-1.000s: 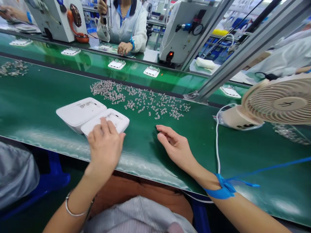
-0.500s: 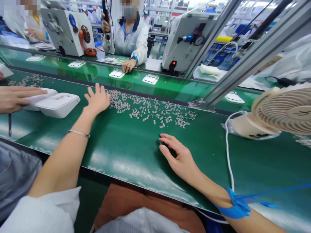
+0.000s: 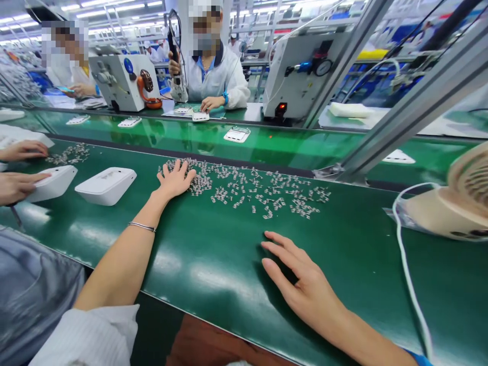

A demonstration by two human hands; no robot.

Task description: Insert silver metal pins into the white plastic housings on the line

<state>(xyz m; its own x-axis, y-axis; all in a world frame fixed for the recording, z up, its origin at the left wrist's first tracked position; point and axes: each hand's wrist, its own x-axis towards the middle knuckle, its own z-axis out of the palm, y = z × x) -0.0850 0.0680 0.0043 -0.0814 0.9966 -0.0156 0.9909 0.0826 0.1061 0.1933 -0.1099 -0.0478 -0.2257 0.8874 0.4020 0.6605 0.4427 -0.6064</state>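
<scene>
My left hand (image 3: 175,180) reaches to the left end of a spread of small metal pieces (image 3: 238,182), fingers spread over them. Nothing shows gripped in it, though its fingertips partly cover the pieces. Lower and to the right, my right hand (image 3: 301,277) rests over the green work surface (image 3: 213,249), fingers stretched and apart, holding nothing. The pieces lie loose beyond it, thinner toward the right. Left of my left hand sits a white plastic housing (image 3: 107,184) with a rounded body.
A co-worker's hand (image 3: 19,187) at the left touches another white housing (image 3: 57,184), near a smaller heap of metal pieces (image 3: 72,152). A beige fan (image 3: 438,211) with a white cable (image 3: 404,254) stands right. A metal post (image 3: 381,132) rises behind; across sits another worker (image 3: 217,76).
The camera view has shifted, so most things appear lower and further right. My left hand now lies over the left end of the metal pieces. The neighbour's hand has drawn a housing away leftward.
</scene>
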